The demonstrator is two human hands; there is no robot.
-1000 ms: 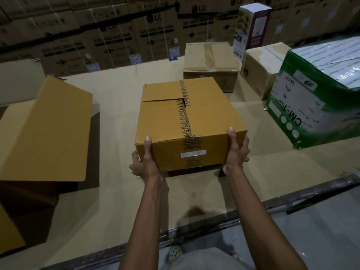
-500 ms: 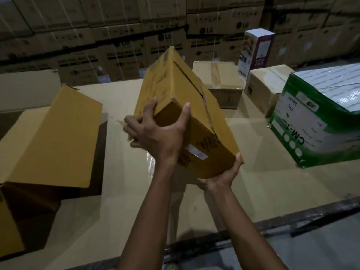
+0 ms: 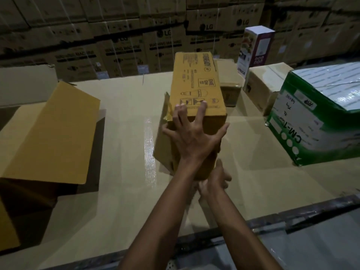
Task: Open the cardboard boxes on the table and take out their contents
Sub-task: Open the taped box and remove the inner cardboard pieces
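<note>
The yellow cardboard box (image 3: pixel 195 88) is turned onto a long side, its printed face up and its length pointing away from me. A loose flap with tape shows at its left edge. My left hand (image 3: pixel 191 136) lies splayed over the box's near end, straight fingers pressing on the top face and the thumb reaching the right edge. Below that end, my right hand (image 3: pixel 215 179) touches the box's underside with relaxed fingers; part of it is blurred and hidden by my left forearm.
An open empty box (image 3: pixel 48 133) stands at the left. Behind the held box sits a taped brown box (image 3: pixel 229 84), then a white-and-purple carton (image 3: pixel 255 47), another brown box (image 3: pixel 263 84) and a big green box (image 3: pixel 311 117) at right. The cardboard-covered table (image 3: pixel 120 191) ends in a dark front edge.
The box has been rolled from flat and taped side up onto its side, printed face now up. My left hand moved from its left corner onto the top; my right went underneath.
</note>
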